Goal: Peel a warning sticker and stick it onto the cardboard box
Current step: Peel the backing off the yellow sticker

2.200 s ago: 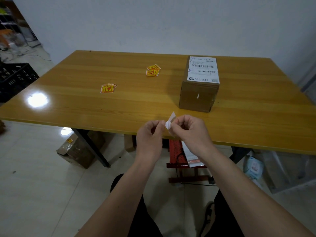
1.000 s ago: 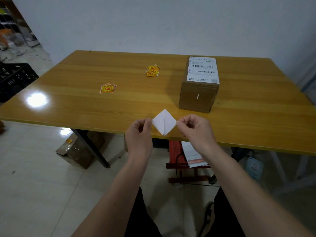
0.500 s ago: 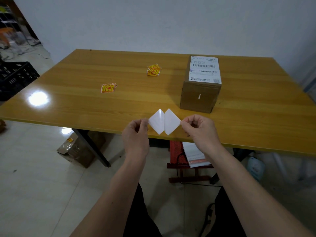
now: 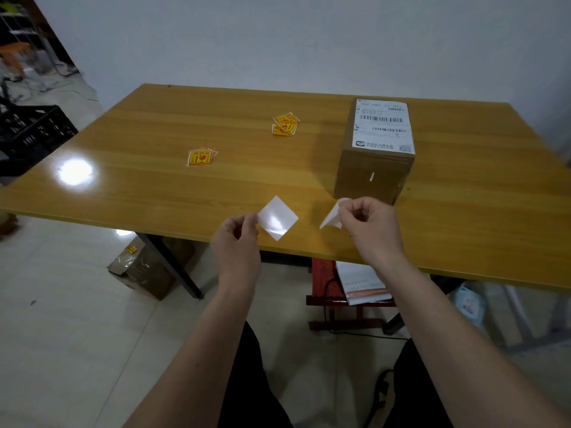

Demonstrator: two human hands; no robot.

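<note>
My left hand [image 4: 238,239] pinches one corner of a glossy white square [image 4: 278,218], which looks like the backing paper. My right hand [image 4: 370,230] pinches a second white piece [image 4: 332,216], apparently the warning sticker seen from its blank side; its printed face is hidden. The two pieces are apart, over the near edge of the wooden table [image 4: 154,186]. The brown cardboard box [image 4: 370,177] stands just beyond my right hand, with a white shipping label [image 4: 381,125] on its top.
Two small piles of yellow-and-red warning stickers [image 4: 200,156] [image 4: 285,124] lie on the table to the left of the box. A black crate [image 4: 31,134] stands at far left. Under the table are a floor carton [image 4: 145,270] and a red stool [image 4: 324,273].
My hands have drawn apart. The two white pieces, joined along an edge half a second ago, are now fully separated, one in each hand.
</note>
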